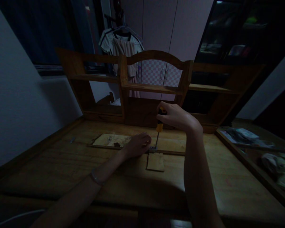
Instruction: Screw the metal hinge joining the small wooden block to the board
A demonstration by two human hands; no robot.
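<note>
Right grip (174, 115) around screwdriver (159, 127), shaft (157, 139) below, seemingly touching metal fitting (152, 149).

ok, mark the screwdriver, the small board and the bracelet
Screwdriver (159, 127): head view, on the yellow lower part of the handle.
Small board (155, 162): head view, middle of its top face.
Bracelet (95, 179): head view, on the band.

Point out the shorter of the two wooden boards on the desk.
The small squarish board on the near side; the long board behind it extends well past it to left and right.
</note>
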